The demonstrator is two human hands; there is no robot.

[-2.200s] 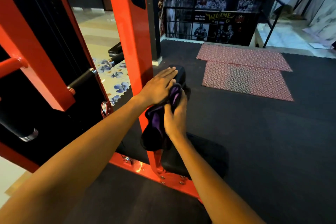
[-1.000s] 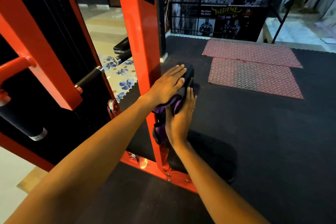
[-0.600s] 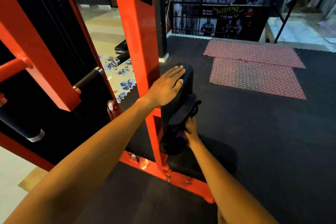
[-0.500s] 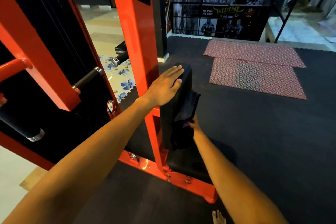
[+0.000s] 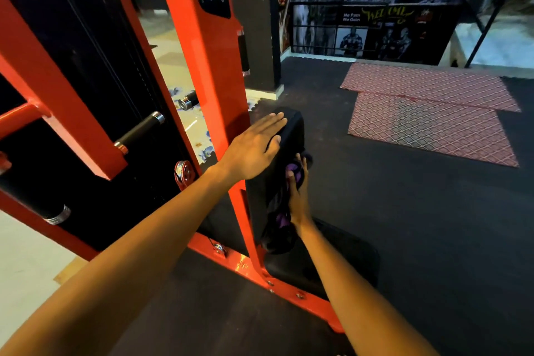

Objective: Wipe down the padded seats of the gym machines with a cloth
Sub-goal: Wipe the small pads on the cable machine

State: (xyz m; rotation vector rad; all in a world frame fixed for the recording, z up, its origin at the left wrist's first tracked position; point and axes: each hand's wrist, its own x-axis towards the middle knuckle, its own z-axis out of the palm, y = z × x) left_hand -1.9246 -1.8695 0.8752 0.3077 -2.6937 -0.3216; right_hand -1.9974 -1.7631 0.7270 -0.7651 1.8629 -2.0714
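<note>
Since the frame half a second earlier, the cloth has dropped lower on the upright back pad, and the right hand now lies over it. Just right of the orange frame post, the left hand rests flat on the pad's top edge, fingers straight and together. The right-hand fingers, extended, press the purple-and-black cloth against the pad's right face, above the seat pad.
</note>
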